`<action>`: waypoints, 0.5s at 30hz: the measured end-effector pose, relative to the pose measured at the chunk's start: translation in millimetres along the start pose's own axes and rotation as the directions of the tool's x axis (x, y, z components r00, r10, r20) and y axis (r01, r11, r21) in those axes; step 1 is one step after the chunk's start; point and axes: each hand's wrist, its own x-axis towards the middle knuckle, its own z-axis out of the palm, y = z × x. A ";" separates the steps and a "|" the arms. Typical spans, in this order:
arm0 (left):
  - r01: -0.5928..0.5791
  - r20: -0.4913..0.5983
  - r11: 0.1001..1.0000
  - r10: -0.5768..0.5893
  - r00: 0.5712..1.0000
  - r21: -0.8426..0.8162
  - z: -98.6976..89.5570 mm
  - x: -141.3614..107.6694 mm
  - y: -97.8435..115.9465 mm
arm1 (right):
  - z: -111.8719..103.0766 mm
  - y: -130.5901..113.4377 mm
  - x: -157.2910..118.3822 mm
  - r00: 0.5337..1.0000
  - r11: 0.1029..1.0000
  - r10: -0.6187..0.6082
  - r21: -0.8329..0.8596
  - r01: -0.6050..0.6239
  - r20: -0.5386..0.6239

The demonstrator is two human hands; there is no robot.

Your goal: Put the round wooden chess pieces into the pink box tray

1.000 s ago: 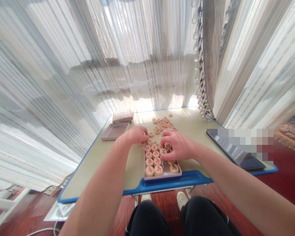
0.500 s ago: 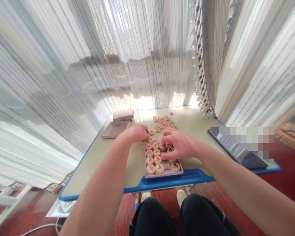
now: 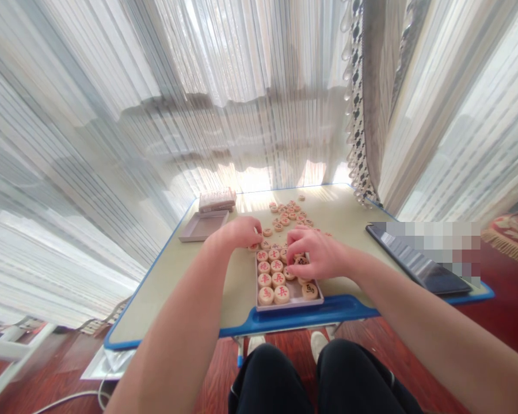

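Round wooden Chinese chess pieces [image 3: 277, 265] with red characters stand in rows in the left part of a shallow tray [image 3: 291, 306]. Black-marked pieces, such as a corner piece [image 3: 309, 291], lie along its right side. My right hand [image 3: 314, 253] is over the tray, its fingers closed around a chess piece [image 3: 289, 273] low in the middle column and hiding part of it. Beyond the tray's far left corner, my left hand [image 3: 245, 232] has curled fingers pinching a chess piece, mostly hidden. Another piece lies just under that hand.
More loose pieces [image 3: 285, 221] are scattered over the far middle of the blue-edged folding table [image 3: 164, 287]. A box lid [image 3: 204, 226] and a bundled packet [image 3: 217, 200] lie at the far left. A dark tablet [image 3: 414, 261] rests at the right edge; string curtains hang behind.
A chess piece now shows in the tray's middle column under my right hand, whose fingers have shifted slightly right. My left hand has barely moved.
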 end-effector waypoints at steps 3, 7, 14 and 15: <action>0.000 0.000 1.000 0.000 1.000 0.010 -0.2 -0.6 1.1 | 0.6 -3.2 0.7 1.000 1.000 0.005 -0.014 -0.005 0.013; 0.021 0.008 1.000 -0.021 1.000 0.021 0.7 0.6 0.4 | 0.4 -8.4 1.1 0.998 0.996 0.030 -0.083 -0.026 0.048; 0.011 0.000 1.000 -0.011 1.000 0.017 3.3 3.0 -2.0 | 2.2 -16.1 -0.2 0.998 0.972 0.006 -0.234 0.009 0.063; 0.010 0.003 1.000 -0.010 1.000 0.021 3.2 3.1 -1.9 | 2.2 -16.1 -0.3 0.998 0.971 0.007 -0.240 0.009 0.066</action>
